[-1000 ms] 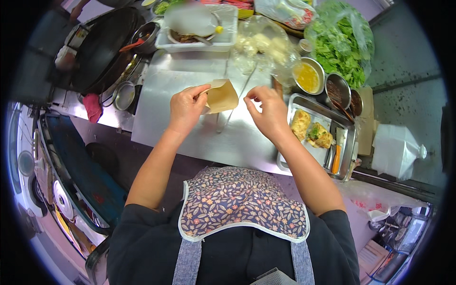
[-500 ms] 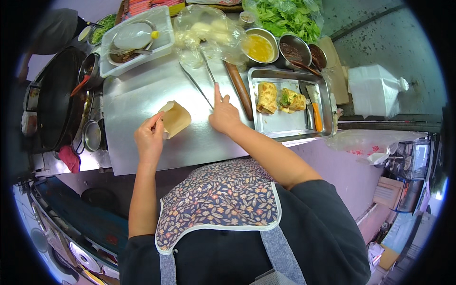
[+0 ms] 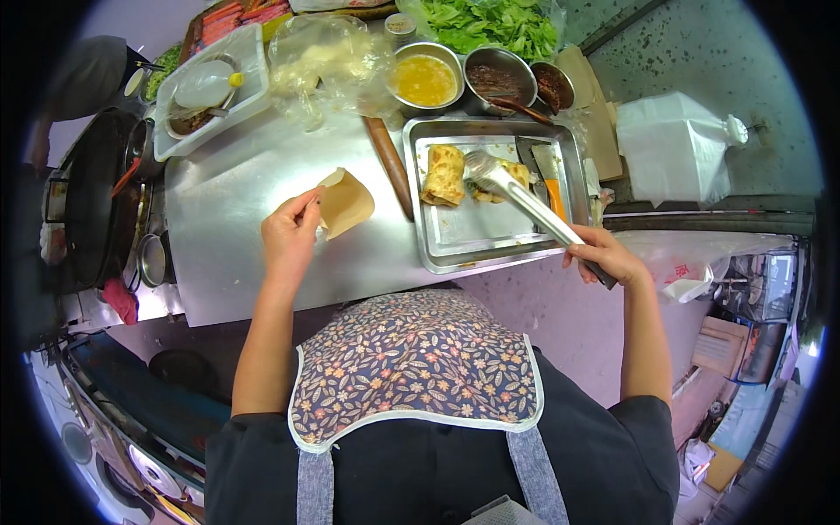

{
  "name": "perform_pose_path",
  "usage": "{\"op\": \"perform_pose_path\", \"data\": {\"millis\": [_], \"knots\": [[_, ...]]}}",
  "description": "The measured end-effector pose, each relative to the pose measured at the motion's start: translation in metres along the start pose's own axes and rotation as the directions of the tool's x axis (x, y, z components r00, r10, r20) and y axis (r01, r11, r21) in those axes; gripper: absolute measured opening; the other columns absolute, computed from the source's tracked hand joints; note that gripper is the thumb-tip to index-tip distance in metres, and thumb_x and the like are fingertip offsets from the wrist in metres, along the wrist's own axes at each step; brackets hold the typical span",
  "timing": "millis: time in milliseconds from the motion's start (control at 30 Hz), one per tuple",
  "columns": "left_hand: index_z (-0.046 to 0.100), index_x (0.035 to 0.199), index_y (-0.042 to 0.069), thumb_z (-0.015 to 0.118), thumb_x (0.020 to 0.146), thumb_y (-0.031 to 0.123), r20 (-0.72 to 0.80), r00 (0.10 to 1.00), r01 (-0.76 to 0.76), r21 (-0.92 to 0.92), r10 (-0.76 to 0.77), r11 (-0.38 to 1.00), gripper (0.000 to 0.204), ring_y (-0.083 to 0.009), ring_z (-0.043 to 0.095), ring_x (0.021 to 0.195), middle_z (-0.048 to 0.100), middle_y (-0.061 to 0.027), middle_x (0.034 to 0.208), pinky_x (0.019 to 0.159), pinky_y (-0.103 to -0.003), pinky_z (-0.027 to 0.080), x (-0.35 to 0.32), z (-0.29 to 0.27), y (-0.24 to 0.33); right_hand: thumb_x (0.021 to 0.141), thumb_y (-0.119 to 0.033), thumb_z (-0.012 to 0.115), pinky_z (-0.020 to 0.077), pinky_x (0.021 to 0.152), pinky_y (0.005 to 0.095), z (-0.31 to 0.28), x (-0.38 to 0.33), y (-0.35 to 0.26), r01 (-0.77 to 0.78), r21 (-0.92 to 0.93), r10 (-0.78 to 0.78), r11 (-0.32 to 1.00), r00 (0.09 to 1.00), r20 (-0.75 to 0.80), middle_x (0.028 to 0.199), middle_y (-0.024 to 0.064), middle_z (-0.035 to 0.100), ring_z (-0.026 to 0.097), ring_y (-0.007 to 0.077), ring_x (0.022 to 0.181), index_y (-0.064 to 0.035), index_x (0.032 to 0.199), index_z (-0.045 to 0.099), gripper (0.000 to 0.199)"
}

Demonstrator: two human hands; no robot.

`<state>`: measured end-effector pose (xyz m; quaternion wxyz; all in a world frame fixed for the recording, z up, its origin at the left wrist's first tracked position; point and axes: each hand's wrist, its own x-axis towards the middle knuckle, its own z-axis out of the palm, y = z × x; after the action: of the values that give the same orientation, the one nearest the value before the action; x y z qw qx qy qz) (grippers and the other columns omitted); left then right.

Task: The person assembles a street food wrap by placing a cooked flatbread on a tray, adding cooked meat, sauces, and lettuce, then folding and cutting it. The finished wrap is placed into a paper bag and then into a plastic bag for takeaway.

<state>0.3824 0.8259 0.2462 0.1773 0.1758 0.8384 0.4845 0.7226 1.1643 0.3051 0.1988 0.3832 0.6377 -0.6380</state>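
Note:
Above the steel counter, my left hand (image 3: 290,229) pinches the edge of a brown paper bag (image 3: 348,203), whose mouth gapes somewhat. My right hand (image 3: 602,255) is closed around the dark handle end of metal tongs (image 3: 535,206). The tongs reach over a steel tray (image 3: 455,247), their tips at the right-hand rolled pancake (image 3: 514,173) and partly covering it; whether they grip it I cannot tell. Left of it in the tray lies another golden rolled pancake (image 3: 444,175). A scraper with an orange handle (image 3: 555,199) and a dark blade (image 3: 528,150) rest at the tray's right side.
A wooden rolling pin (image 3: 388,166) lies left of the tray. Behind stand a bowl of yellow liquid (image 3: 426,80), bowls of dark sauce (image 3: 499,73), leafy greens (image 3: 494,26), a clear plastic bag (image 3: 328,66) and a white tub (image 3: 254,92). A large black pan (image 3: 87,201) sits far left.
My right hand has picked up the tongs from the counter and swung right, bringing them over the tray. My left hand and the paper bag have shifted slightly; the view has turned a little.

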Motion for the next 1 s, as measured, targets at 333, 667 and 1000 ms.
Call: {"op": "perform_pose_path", "data": {"millis": [333,667,1000], "knots": [[0.077,0.112,0.005,0.065,0.094,0.010,-0.136,0.991,0.012,0.082,-0.001,0.997,0.023,-0.0058,0.052,0.057,0.066,-0.0016,0.073,0.051,-0.025,0.043,-0.035,0.050,0.020,0.102,-0.032,0.058,0.0442,0.041,0.0240,-0.074,0.070,-0.028,-0.054,-0.164,0.111,0.985,0.927,0.358,0.084,0.0145,0.072,0.058,0.0111,0.047,0.0002,0.114,0.058,0.035],[0.076,0.112,0.002,0.064,0.093,0.006,-0.301,0.950,0.113,0.078,-0.085,0.990,0.022,-0.0053,0.052,0.056,0.067,-0.0019,0.077,0.051,-0.024,0.042,-0.089,0.063,0.015,0.101,-0.030,0.059,0.0422,0.041,0.0220,-0.100,0.099,-0.073,0.028,-0.358,0.122,0.933,0.913,0.390,0.079,0.0091,0.070,0.056,0.0084,0.047,0.0003,0.115,0.060,0.033],[0.076,0.111,0.004,0.064,0.090,0.005,-0.331,0.943,0.084,0.136,-0.035,0.987,0.024,-0.0075,0.058,0.062,0.070,-0.0058,0.078,0.056,-0.026,0.046,-0.091,0.075,0.026,0.095,-0.023,0.069,0.0433,0.044,0.0206,-0.097,0.163,-0.037,0.132,-0.141,-0.024,0.981,0.809,0.588,0.076,0.0034,0.062,0.052,0.0049,0.049,-0.0047,0.147,0.049,0.059]]}}
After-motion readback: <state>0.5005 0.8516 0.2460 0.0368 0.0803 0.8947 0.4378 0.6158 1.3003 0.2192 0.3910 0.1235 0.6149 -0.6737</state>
